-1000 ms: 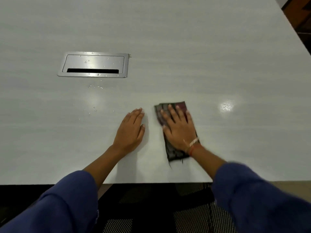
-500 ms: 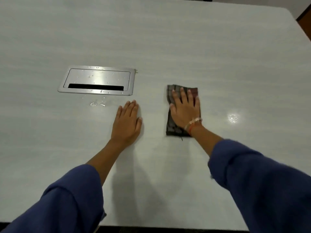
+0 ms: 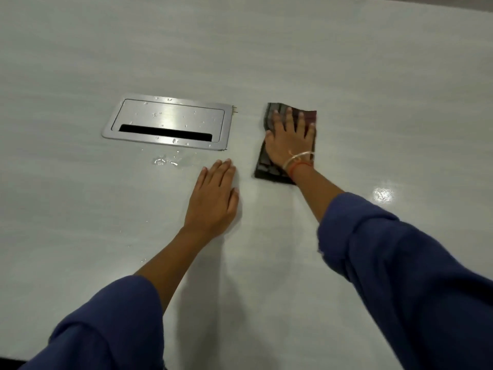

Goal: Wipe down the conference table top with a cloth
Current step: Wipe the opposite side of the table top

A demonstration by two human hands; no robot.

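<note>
Right hand (image 3: 289, 142), grip splayed flat, is pressing the checked cloth (image 3: 268, 166) onto the desk (image 3: 373, 76), needing even pressure; left hand (image 3: 213, 201) is bracing flat.

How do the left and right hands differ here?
The left hand lies on bare table top; the right hand presses the cloth. The left hand's fingers lie together; the right hand's are spread. The right hand reaches farther out than the left hand. Both are flat, palm down.
</note>
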